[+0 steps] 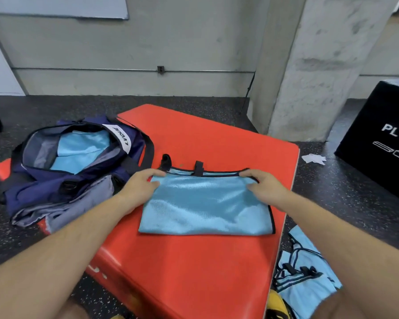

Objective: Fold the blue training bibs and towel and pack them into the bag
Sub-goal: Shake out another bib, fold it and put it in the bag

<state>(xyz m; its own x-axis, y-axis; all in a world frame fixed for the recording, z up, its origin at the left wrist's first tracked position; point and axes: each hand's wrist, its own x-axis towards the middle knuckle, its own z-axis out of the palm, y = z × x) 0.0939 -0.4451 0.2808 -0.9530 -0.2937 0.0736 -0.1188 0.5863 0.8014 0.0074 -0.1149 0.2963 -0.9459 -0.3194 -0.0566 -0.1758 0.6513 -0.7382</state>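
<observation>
A light blue bib [205, 207] with black trim lies folded in half on the red mat [194, 272]. My left hand [139, 186] pinches its far left corner and my right hand [263, 185] pinches its far right corner. The navy bag [78, 166] stands open to the left, partly on the mat, with light blue fabric [78, 150] inside it. More unfolded blue bibs [304, 272] lie in a heap on the floor at the mat's right edge.
A concrete pillar [309, 77] rises behind the mat on the right. A black plyo box [382, 134] stands far right, with a crumpled white paper [313, 158] on the dark speckled floor beside it. A grey wall runs along the back.
</observation>
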